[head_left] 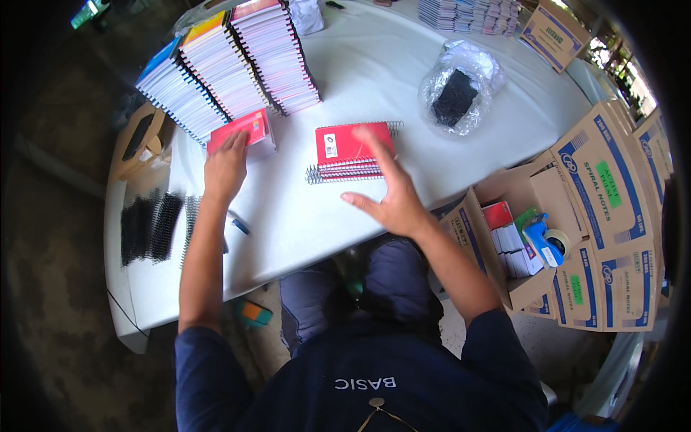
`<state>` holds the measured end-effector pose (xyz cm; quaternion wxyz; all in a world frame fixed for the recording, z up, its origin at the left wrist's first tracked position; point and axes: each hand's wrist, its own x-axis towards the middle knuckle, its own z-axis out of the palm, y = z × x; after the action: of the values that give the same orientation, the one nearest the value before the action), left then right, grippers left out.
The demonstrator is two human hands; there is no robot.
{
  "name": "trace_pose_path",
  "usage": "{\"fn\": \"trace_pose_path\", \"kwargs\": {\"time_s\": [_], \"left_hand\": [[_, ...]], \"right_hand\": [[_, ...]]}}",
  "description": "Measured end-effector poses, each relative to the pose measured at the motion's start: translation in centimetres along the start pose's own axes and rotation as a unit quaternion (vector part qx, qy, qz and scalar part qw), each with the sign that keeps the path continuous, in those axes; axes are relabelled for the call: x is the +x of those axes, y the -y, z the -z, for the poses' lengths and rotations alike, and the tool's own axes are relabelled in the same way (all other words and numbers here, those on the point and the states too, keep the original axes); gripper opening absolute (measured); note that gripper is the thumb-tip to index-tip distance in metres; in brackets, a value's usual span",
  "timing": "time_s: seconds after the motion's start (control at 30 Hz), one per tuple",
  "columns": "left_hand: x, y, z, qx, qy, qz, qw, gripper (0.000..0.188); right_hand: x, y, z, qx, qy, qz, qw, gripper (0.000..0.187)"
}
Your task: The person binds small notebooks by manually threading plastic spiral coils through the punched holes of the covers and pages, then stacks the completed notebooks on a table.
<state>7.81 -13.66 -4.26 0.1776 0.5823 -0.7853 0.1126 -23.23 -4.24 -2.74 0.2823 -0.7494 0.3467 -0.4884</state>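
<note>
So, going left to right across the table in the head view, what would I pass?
Black spiral coils → left hand on a red notebook → red notebook stack → right hand → plastic bag → open box.

**Around the white table: stacks, spirals and boxes**

A white table (374, 72) fills the middle of the view. At its far left stand tall stacks of spiral notebooks (230, 65), leaning in rows. More notebook stacks (468, 14) sit at the far edge. A clear plastic bag (461, 86) holding something black lies to the right. Black binding spirals (151, 227) lie in a row at the near left edge. On the right stand cardboard boxes (612, 194); an open one (504, 252) holds notebooks and a blue tape dispenser (543, 241).
</note>
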Motion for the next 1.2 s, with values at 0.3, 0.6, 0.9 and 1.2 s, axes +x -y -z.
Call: {"fn": "trace_pose_path", "kwargs": {"time_s": [0.3, 0.6, 0.9, 1.2], "left_hand": [[-9.5, -12.3, 7.8, -0.658, -0.045, 0.226, 0.717, 0.039], [-11.3, -10.2, -0.5, -0.656, 0.073, 0.234, 0.714, 0.033], [-10.6, 2.7, 2.1, 0.153, -0.056, 0.344, 0.925, 0.031], [-11.5, 7.4, 6.0, 0.064, 0.041, 0.441, 0.894, 0.033]], "right_hand": [[-1.8, 1.6, -8.0, -0.089, -0.059, 0.167, 0.98, 0.047], [-2.4, -4.2, -6.5, 0.28, 0.102, -0.138, 0.944, 0.031], [-2.2, -4.2, -6.2, 0.236, 0.123, -0.163, 0.95, 0.033], [-2.2, -4.9, -6.3, 0.25, 0.106, -0.136, 0.953, 0.031]]}}
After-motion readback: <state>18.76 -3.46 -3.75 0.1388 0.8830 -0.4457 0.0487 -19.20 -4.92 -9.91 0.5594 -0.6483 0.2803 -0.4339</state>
